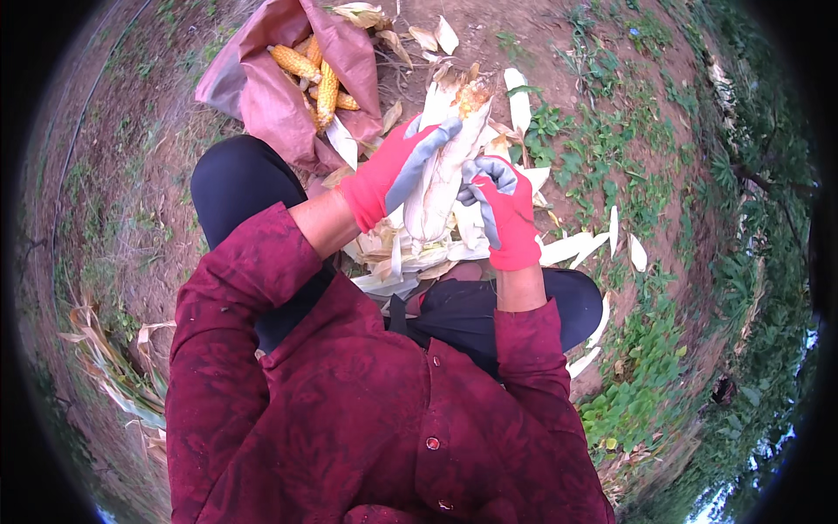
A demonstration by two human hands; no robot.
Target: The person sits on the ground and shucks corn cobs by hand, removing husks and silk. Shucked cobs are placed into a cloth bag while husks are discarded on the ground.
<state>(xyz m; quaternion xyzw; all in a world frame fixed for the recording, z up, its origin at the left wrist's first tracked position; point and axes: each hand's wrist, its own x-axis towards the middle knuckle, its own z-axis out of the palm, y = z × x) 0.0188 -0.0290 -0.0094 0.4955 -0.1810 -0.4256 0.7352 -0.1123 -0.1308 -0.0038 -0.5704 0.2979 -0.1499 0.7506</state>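
My left hand [409, 160], in a red glove with a grey palm, holds an ear of corn in its pale dry husk [442, 187] from the left side. The husk is parted at the far end, where some orange-yellow corn [473, 99] shows. My right hand [501, 203], gloved the same way, has its fingers curled in on the husk's right edge; what lies between the fingertips is partly hidden. Beneath the ear, between my folded legs, lies a heap of loose husks [386, 252].
A reddish woven sack [278, 124] with several bare yellow corn cobs [327, 92] stands ahead on the left. Loose husk leaves [518, 105] are scattered on the soil. Green weeds [628, 399] grow on the right. A thin dark hose or cable [72, 147] runs along the far left.
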